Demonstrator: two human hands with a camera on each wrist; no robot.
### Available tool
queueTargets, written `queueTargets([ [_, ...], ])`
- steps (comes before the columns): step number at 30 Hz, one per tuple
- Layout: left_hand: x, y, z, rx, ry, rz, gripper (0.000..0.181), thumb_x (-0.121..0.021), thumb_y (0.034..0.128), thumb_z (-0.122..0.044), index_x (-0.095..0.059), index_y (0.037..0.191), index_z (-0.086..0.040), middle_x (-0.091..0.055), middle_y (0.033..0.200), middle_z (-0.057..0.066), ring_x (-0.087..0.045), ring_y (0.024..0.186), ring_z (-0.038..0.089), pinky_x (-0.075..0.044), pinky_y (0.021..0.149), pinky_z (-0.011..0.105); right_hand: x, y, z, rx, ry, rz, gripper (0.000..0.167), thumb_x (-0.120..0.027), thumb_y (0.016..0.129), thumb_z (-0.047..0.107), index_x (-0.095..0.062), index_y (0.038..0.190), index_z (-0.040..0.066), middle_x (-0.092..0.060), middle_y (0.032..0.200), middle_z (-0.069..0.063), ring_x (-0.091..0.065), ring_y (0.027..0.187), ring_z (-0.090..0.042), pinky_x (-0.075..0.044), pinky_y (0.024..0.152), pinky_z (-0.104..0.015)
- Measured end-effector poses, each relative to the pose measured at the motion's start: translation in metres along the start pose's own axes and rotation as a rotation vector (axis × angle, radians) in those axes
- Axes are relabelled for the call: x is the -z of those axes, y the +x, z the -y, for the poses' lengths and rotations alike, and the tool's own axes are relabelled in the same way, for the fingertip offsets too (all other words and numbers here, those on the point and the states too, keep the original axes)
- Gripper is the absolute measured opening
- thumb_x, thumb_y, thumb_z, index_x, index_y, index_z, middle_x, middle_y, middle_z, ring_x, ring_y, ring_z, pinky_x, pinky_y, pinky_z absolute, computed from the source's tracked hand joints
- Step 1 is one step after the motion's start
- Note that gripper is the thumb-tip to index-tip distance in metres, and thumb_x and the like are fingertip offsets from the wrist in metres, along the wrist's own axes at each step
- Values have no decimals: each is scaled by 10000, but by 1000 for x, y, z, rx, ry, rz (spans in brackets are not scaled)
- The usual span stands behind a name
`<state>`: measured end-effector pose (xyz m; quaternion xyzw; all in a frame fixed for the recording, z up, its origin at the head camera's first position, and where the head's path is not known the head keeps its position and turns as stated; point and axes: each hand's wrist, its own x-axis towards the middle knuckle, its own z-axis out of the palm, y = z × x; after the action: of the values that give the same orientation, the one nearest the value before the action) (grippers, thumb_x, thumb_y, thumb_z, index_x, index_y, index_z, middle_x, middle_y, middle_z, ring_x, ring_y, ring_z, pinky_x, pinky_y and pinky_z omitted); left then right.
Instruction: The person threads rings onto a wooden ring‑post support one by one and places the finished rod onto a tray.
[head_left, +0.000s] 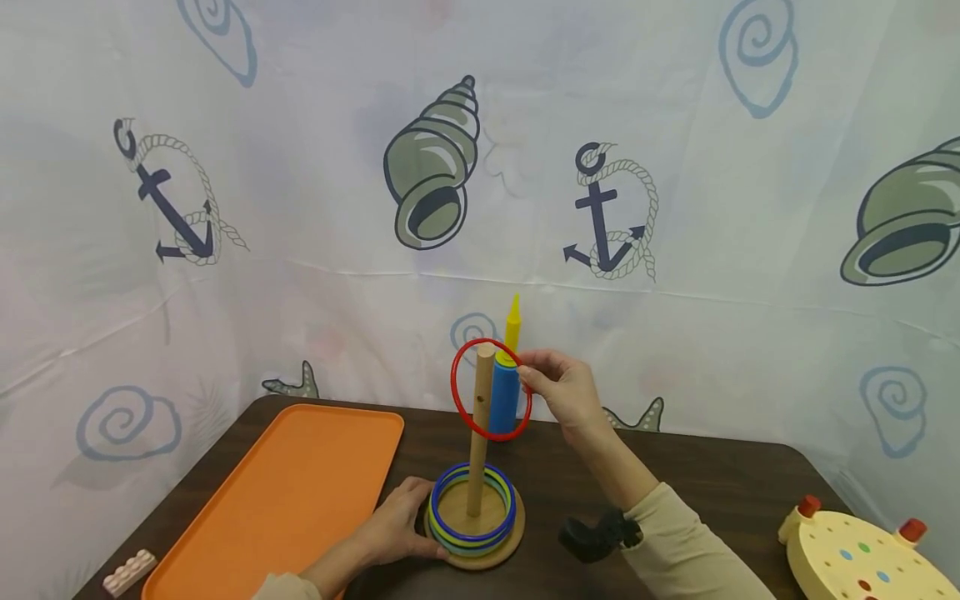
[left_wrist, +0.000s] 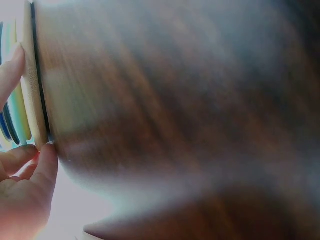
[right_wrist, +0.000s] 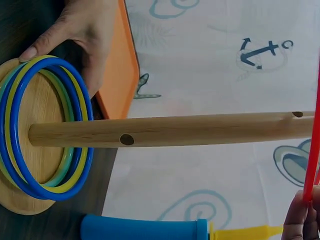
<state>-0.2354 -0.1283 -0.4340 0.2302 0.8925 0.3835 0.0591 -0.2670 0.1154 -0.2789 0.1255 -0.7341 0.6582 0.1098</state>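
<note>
My right hand (head_left: 558,387) pinches a thin red ring (head_left: 453,392) by its right side, up at the top of a wooden peg (head_left: 478,450). Whether the ring is round the peg or just before it, I cannot tell. The peg stands upright on a round wooden base (head_left: 517,533). Several rings lie stacked round its foot, with a blue ring (right_wrist: 19,120) on top and yellow, blue and teal ones beneath. My left hand (head_left: 401,525) grips the base's left edge, its thumb and fingers against the rim in the left wrist view.
An orange tray (head_left: 300,475) lies to the left, with a pale pink block (head_left: 129,572) by its near corner. Behind the peg stands a blue and yellow pump (head_left: 504,400). A cream pegboard toy (head_left: 847,542) with red-topped pegs sits at the right edge.
</note>
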Motion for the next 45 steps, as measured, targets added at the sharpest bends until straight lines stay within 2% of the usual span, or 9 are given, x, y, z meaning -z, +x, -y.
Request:
queueTargets([
  [6, 0, 1, -1, 1, 3, -2, 792, -866, 637, -357, -529, 1260, -5, -475, 1231, 152, -443, 1153, 375, -383, 939, 589, -4, -1, -7, -5, -32, 26, 189, -632, 872, 0, -650, 1039, -87, -639, 861, -120, -572, 737, -141, -504, 692, -209],
  [11, -1, 1, 1, 2, 9, -2, 788, -866, 636, -358, -531, 1259, -11, -473, 1234, 155, -440, 1158, 375, -382, 942, 590, -7, -7, -29, -52, -72, 65, 171, -628, 864, -25, -663, 1021, -84, -647, 863, -164, -580, 724, -138, -497, 656, -188],
  [18, -2, 0, 2, 3, 5, -7, 798, -868, 631, -363, -528, 1265, -18, -467, 1248, 158, -432, 1172, 386, -379, 949, 594, -11, -20, -73, -56, -240, 180, 130, -628, 859, -29, -676, 966, -85, -662, 776, -114, -589, 666, -159, -486, 568, -215],
  [23, -2, 0, 2, 16, -9, 1, 815, -864, 635, -370, -516, 1283, -19, -460, 1259, 158, -424, 1180, 389, -376, 950, 596, -14, -26, -92, -70, -336, 224, 110, -634, 856, -17, -698, 939, -48, -668, 757, -114, -596, 647, -161, -487, 543, -227],
  [28, -1, 0, 2, 7, -14, 2, 794, -865, 636, -366, -525, 1272, -36, -462, 1250, 152, -429, 1172, 380, -381, 940, 595, -18, -28, -99, -59, -384, 240, 97, -628, 857, -24, -702, 918, -37, -664, 740, -161, -602, 601, -237, -483, 510, -243],
  [31, -1, 0, 2, -5, -7, -1, 789, -865, 636, -366, -526, 1266, -33, -465, 1242, 154, -434, 1164, 372, -382, 942, 589, -20, -29, -100, -49, -417, 244, 90, -636, 853, -16, -709, 904, -27, -670, 724, -124, -591, 572, -203, -481, 499, -242],
  [36, -1, 1, 4, 7, -13, 2, 805, -863, 636, -380, -518, 1273, -29, -460, 1251, 158, -430, 1173, 375, -381, 944, 588, -23, -29, -101, -52, -464, 243, 82, -652, 850, 8, -720, 895, 0, -696, 778, -83, -579, 614, -97, -499, 533, -231],
  [45, -1, 0, 1, 19, -8, 1, 824, -859, 640, -388, -509, 1289, -19, -464, 1251, 153, -433, 1175, 381, -384, 942, 589, -26, -31, -103, -37, -484, 219, 65, -662, 839, -2, -720, 868, 4, -705, 796, -92, -604, 649, -111, -502, 536, -229],
])
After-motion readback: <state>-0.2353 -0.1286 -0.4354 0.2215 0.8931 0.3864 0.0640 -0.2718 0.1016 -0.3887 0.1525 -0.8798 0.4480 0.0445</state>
